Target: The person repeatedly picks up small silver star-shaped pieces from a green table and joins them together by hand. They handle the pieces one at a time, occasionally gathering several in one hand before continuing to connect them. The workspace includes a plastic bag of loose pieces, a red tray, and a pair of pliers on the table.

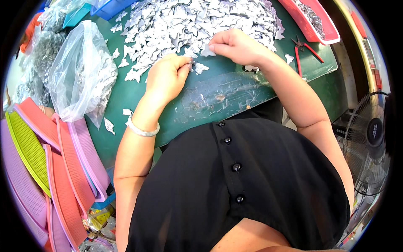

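Observation:
A big heap of small silver butterfly-shaped pieces (189,21) covers the far part of a green table (134,96). My left hand (166,77) rests at the heap's near edge, fingers curled, thumb and fingertips pinched on something small that I cannot make out. My right hand (235,44) pinches one silver butterfly piece (207,51) between thumb and fingers. Another loose butterfly piece (200,67) lies on the table between the two hands. A silver bangle (140,131) circles my left wrist.
A clear plastic bag (79,75) of silver pieces lies at the left. Red-handled pliers (303,48) and a red tray (317,19) sit at the right. Stacked pink, purple and green trays (46,168) lean at the lower left. A floor fan (369,138) stands right.

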`<state>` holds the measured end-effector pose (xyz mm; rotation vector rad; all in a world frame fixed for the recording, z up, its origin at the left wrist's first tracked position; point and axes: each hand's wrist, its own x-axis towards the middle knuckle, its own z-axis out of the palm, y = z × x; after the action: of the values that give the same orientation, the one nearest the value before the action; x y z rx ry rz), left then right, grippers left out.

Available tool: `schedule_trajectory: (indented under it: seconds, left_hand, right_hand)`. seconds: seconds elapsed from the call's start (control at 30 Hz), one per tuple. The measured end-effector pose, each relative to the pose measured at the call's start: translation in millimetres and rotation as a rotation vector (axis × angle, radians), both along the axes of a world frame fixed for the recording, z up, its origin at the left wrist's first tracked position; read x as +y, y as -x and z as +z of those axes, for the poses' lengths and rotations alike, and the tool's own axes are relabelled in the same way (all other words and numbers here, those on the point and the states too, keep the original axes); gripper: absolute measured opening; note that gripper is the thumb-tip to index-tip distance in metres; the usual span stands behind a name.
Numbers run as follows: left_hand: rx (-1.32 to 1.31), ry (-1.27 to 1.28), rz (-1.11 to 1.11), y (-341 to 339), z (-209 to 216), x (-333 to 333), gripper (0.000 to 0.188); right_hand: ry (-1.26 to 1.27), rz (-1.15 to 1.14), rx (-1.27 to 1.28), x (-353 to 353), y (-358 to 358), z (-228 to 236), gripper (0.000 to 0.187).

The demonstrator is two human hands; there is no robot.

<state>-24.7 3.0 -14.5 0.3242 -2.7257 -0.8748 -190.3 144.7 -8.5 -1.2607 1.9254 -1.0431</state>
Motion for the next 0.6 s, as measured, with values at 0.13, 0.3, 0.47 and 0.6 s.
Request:
schedule_trajectory:
  seconds: [0.13,0.3,0.47,0.6]
  left_hand:
    - [0.05,-0.551,0.084,-0.1,-11.5,-5.2,0.013]
    - [-0.036,-1.331,0.099,-4.6,11.0,-12.8,0.015]
    - [0.148,-1.727,-0.074,-14.3,6.2,-28.1,0.021]
    - [0.088,-1.486,0.095,-15.1,5.9,-27.5,0.013]
  right_hand:
    - [-0.054,-0.166,-0.607,2.5,-0.4,13.1,0.014]
    - [0.05,-0.097,-0.824,10.0,9.1,8.7,0.015]
    - [0.28,-0.1,-1.007,9.5,-5.1,28.5,0.021]
    - [-0.053,-0.067,-0.569,0.1,-12.0,19.3,0.022]
